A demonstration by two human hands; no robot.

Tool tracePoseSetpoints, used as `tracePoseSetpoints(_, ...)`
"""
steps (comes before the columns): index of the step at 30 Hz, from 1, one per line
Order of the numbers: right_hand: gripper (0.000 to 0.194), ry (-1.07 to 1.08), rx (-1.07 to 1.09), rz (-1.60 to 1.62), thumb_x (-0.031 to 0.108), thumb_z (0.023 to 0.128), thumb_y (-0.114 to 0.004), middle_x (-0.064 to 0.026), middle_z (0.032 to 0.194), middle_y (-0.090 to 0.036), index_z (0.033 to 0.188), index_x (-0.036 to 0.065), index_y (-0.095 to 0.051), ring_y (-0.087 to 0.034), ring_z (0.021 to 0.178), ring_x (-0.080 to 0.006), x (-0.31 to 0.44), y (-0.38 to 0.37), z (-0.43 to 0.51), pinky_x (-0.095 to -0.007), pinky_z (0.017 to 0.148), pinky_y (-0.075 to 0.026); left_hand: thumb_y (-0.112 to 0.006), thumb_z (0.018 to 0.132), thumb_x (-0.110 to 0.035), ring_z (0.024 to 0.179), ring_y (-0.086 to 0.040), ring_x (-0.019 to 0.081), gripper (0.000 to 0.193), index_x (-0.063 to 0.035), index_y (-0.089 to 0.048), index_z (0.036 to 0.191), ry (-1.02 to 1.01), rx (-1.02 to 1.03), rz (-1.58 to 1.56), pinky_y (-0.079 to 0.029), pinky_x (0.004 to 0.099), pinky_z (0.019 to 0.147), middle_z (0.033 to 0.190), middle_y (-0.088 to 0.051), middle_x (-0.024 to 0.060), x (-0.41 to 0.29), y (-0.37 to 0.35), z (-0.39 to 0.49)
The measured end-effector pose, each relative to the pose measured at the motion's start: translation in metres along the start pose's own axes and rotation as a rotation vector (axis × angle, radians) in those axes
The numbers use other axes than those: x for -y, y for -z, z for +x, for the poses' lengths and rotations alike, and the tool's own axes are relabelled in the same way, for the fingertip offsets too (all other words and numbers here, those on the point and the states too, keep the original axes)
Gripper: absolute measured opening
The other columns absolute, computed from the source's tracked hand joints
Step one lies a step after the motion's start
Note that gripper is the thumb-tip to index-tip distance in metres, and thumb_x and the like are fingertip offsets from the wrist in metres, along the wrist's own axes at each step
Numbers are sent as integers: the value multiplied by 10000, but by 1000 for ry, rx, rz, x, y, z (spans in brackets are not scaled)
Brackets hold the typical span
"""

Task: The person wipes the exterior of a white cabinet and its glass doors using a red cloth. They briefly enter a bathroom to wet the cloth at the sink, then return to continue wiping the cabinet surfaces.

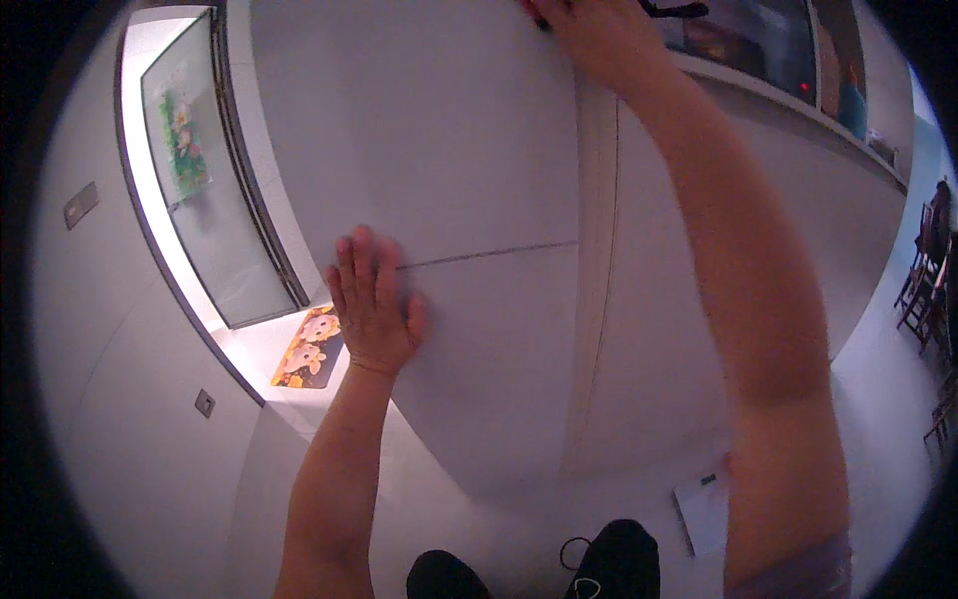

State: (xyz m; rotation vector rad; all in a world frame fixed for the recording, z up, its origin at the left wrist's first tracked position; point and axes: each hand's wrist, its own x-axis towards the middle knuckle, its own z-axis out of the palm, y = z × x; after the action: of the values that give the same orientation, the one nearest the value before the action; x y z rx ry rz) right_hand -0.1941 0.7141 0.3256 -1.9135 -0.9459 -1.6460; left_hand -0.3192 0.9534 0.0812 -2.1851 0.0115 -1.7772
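My left hand (374,307) lies flat, fingers spread, against the left part of a large pale panel (464,150), close to a dark horizontal seam (486,255). Up at the top edge of the picture is my right hand (591,30), its fingers partly cut off by the frame. A small red and black thing (537,13) shows beside its fingers; what it is and how firmly the hand holds it cannot be told. Right of the panel runs a pale vertical trim strip (596,262).
A frosted glass door (224,202) stands at the left, with a patterned mat (310,350) by it. Wall switches sit further left. A counter ledge (793,101) crosses the upper right. A flat white object (703,517) lies on the floor near my dark shoes. Chairs (917,292) stand far right.
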Motion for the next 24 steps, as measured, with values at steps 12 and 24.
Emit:
tracePoseSetpoints(12, 648, -294, 143, 177, 200, 866, -570, -278, 1447, -271, 1406, -18, -285, -279, 1309, -503, 64, -98, -458, -621, 1044, -233, -404, 911, -372, 1394, -228, 363, 598, -92, -321, 1434, -76, -137, 3, -160, 524, 1106, 1493, -292, 157, -6, -25, -11)
tracePoseSetpoints(24, 496, -2169, -270, 1038, 272, 953, -417, -163, 1331, -417, 1357, -7, -344, -420, 1191, -286, 190, -165, -799, -393, 1003, -337, -373, 969, -320, 1297, -367, 348, 502, 17, -402, 1339, -218, -165, -59, -289, 408, 1081, 1382, -403, 205, 5, -9, -15)
